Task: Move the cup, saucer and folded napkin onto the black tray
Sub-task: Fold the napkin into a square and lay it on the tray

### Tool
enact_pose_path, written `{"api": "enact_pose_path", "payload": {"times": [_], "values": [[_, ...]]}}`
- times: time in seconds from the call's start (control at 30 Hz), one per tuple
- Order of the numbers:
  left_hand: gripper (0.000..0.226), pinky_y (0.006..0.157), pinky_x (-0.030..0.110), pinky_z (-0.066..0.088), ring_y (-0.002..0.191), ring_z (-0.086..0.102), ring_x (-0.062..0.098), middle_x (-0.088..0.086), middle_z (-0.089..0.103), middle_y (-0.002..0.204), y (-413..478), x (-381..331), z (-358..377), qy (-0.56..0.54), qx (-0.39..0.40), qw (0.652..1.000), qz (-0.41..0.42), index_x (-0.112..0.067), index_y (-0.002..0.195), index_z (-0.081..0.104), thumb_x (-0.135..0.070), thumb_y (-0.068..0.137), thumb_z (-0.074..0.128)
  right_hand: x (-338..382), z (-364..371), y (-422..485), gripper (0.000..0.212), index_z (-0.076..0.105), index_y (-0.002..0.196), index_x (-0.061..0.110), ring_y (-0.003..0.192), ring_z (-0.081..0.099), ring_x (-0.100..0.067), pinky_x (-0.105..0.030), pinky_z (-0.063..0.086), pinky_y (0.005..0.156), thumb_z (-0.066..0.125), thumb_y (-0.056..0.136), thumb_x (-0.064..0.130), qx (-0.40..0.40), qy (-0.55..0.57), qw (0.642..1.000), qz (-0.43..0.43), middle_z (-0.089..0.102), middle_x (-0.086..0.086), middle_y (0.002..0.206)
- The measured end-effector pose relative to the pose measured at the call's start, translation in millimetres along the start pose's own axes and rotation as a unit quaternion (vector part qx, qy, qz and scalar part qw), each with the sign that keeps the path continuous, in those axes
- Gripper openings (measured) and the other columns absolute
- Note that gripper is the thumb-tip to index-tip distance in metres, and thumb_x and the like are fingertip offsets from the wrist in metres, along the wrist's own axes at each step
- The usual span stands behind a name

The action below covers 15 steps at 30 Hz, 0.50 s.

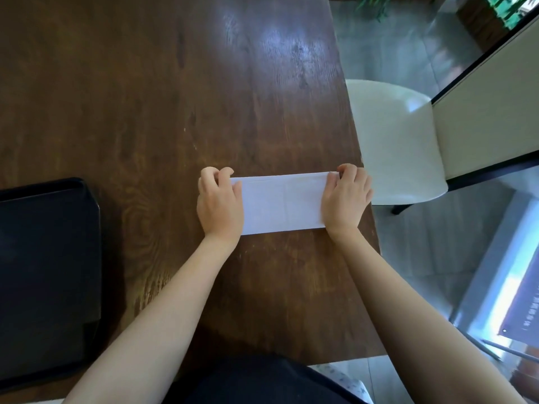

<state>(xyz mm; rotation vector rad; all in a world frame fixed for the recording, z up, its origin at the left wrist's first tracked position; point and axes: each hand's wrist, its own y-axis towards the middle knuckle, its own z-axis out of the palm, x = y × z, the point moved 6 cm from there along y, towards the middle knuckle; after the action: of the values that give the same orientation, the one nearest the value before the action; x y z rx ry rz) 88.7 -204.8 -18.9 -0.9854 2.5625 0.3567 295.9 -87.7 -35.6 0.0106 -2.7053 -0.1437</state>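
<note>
A white napkin [282,203], folded into a long rectangle, lies flat on the dark wooden table [163,106] near its right edge. My left hand [219,203] rests on the napkin's left end, fingers curled over its far corner. My right hand [344,197] covers the right end and pinches the far right corner. The black tray [46,275] sits at the table's left, with nothing visible on it, partly cut off by the frame. No cup or saucer is in view.
A white upholstered chair [396,141] stands just beyond the table's right edge. A glossy grey floor lies to the right, with a lit screen [513,301] at the lower right. The table's near edge meets my dark clothing at the bottom.
</note>
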Motion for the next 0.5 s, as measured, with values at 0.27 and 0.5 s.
{"api": "enact_pose_path", "payload": {"times": [0.27, 0.5], "values": [[0.048, 0.116, 0.049, 0.008, 0.143, 0.02, 0.026, 0.01, 0.026, 0.154, -39, -29, 37, 0.135, 0.111, 0.958, 0.228, -0.009, 0.145, 0.024, -0.024, 0.1, 0.027, 70, 30, -52, 0.049, 0.028, 0.146, 0.008, 0.145, 0.017, -0.024, -0.045, 0.006, 0.119, 0.033, 0.099, 0.022, 0.181, -0.043, 0.91, -0.37, 0.026, -0.007, 0.155], [0.059, 0.118, 0.048, 0.009, 0.145, 0.01, 0.02, 0.008, 0.014, 0.157, -34, -9, 48, 0.182, 0.132, 0.958, 0.176, -0.012, 0.148, 0.01, -0.04, 0.096, 0.007, 56, 43, -49, 0.058, 0.016, 0.149, 0.016, 0.147, 0.008, -0.018, -0.041, 0.001, 0.12, 0.022, 0.098, 0.042, 0.212, -0.117, 0.878, -0.412, 0.016, -0.002, 0.158]]}}
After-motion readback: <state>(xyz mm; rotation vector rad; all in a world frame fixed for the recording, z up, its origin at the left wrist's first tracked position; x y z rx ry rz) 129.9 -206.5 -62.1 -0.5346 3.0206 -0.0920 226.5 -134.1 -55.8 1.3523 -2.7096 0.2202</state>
